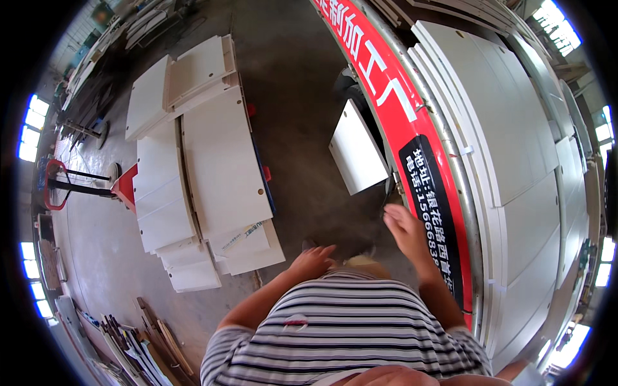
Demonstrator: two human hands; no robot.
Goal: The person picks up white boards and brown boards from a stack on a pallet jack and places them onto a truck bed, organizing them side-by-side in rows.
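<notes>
My left hand (313, 261) hangs in front of my striped shirt, its fingers loosely apart and nothing in them. To the right, my right hand (405, 226) is lifted beside the red side board (393, 83) of a vehicle's load bed. Its fingers are extended, slightly bent, and hold nothing visible. Beyond that hand, a white panel (358, 151) with a small round hole stands tilted by the vehicle's side, close to a dark wheel. Neither hand touches it. Piles of white panels (508, 122) lie on the load bed behind the side board.
On my left, stacked white panels (219, 161) rest above the floor, with a red-handled pallet jack (61, 184) at their far left side. Wood strips and offcuts (138, 354) lean at the lower left. Bare concrete floor (283, 96) runs between the stack and the vehicle.
</notes>
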